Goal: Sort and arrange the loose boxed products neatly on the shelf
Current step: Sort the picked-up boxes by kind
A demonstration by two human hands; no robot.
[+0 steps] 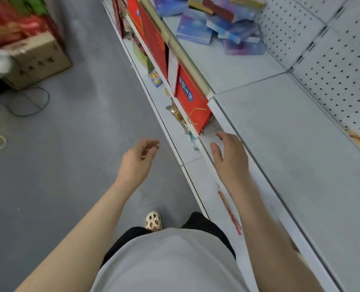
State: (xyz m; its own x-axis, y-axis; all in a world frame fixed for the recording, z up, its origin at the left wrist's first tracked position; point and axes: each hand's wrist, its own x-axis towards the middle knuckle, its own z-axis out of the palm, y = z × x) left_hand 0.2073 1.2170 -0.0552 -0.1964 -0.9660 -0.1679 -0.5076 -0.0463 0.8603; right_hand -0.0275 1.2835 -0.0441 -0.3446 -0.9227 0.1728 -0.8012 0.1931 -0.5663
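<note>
Several loose blue and purple boxes (217, 24) lie in a jumbled heap at the far end of the upper white shelf (280, 144). My left hand (139, 157) hangs over the grey floor with fingers loosely curled, holding nothing. My right hand (229, 157) reaches over the front lip of the lower shelf (174, 131), fingers relaxed and empty, just short of a red gift box (192, 102) standing there. Both hands are far from the heap.
More red gift boxes (147, 32) and small packets stand along the lower shelf. A pegboard back panel (332, 66) closes the upper shelf. A cardboard carton (38, 60) and a cable (27, 102) lie on the floor at left.
</note>
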